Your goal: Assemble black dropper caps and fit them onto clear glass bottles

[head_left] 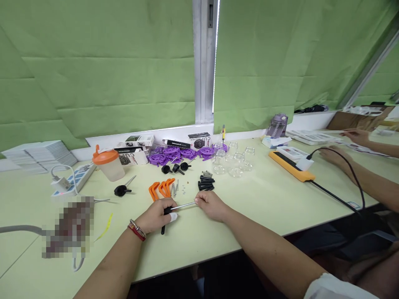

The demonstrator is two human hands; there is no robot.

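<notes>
Black-and-metal part, over the counter: our left fingers grasp one end, our right fingers pinch the other. We judge four similar pieces assembled; orange handles lie loose.

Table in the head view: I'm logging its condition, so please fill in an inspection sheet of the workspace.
Surface: pale table, a line crossing its lower left corner.
Work things: black part and metal rod held; orange cranks, screws, springs, clear jars, purple frames beyond.
Clutter: orange-lidded cup, boxes, yellow strip.
Hands: left hand grips the black part; right hand pinches the metal rod.
Cables: grey cable at left, meeting a blurred patch; black cord from the orange power strip.
Surroundings: green covering behind; another person's hands at right.
</notes>
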